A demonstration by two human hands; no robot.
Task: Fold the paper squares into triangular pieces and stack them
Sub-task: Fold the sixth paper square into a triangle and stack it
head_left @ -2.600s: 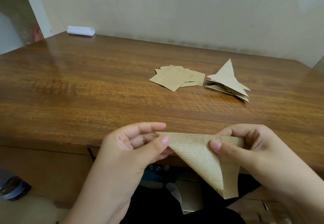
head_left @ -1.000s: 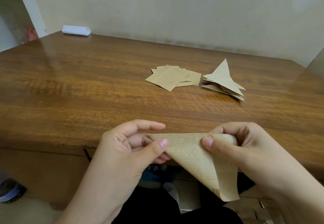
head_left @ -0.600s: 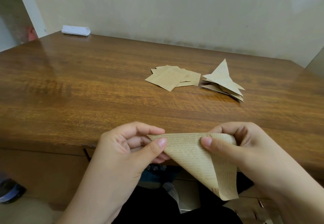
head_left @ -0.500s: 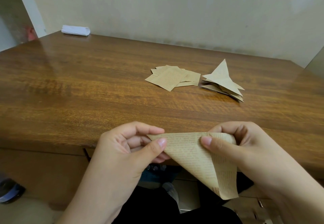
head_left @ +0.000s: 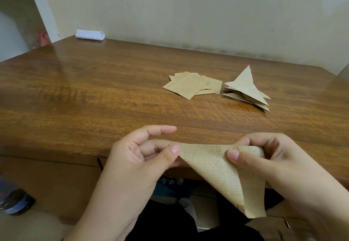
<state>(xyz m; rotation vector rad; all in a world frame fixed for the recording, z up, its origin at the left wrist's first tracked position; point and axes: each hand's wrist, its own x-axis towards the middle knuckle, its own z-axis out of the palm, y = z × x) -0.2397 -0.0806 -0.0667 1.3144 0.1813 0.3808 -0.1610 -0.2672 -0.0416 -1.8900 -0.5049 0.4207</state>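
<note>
Item: folded paper piece (head_left: 221, 167), brown, faintly lined. Location: held in the air just in front of the near edge of the worktop (head_left: 94, 99), over the person's lap. Form: roughly triangular, long fold along the top, point hanging down; the lower right layers are not yet pressed flat and curl apart.

Left hand (head_left: 139, 157): thumb and fingers pinched shut on the left corner of the fold. Right hand (head_left: 273, 157): thumb on the near face, fingers behind, closed on the right corner, which rolls over slightly under the grip.

Stock, on the worktop, well apart from the hands: loose pile of unfolded paper squares (head_left: 192, 87), fanned and overlapping; just beside it to the right, the stack of finished triangles (head_left: 247, 91), untidy, points splayed in several directions.

Handling, as judged: very light, thin, limp; holds a crease once pressed but buckles if gripped mid-sheet. Not fragile, though a hard tug at a corner could tear or skew the fold. Best held at the two ends of the fold line, as now, then run flat between thumb and finger. Likely to slide on the glossy worktop and on the stack.

Other: white rolled object (head_left: 90, 35), far left corner, untouched.
</note>
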